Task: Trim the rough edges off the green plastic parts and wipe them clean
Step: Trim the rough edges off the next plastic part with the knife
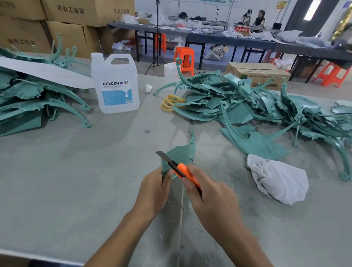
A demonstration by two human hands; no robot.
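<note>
— How does the piece look, and where is it?

— The green part [181,154] is a thin curved shell with a narrow tip that points to 12 o'clock. It is near the middle of the view, over the grey table [69,179], just beyond the two hands. Its outline looks uneven.

— What lies around it?

— At 2 o'clock from it is a big heap of green parts [242,101], all tangled together. A second heap [22,100] is at 10 o'clock, with a long white strip [43,71] lying on top. Between the two, at 11 o'clock, stands a white jug [115,85] with a blue label. A crumpled white cloth [277,178] lies at 3 o'clock, near the right hand but apart from it. Pale shavings [174,205] are spread on the table at 6 o'clock, between the wrists.

— And the hands?

— The left hand [155,190] has its fingers curled round the lower left edge of the part. The right hand [211,196] is closed round the orange handle of a utility knife [182,169]. The blade is pushed out, points to 10 o'clock and crosses the near edge of the part. Both forearms come in from 6 o'clock.
</note>
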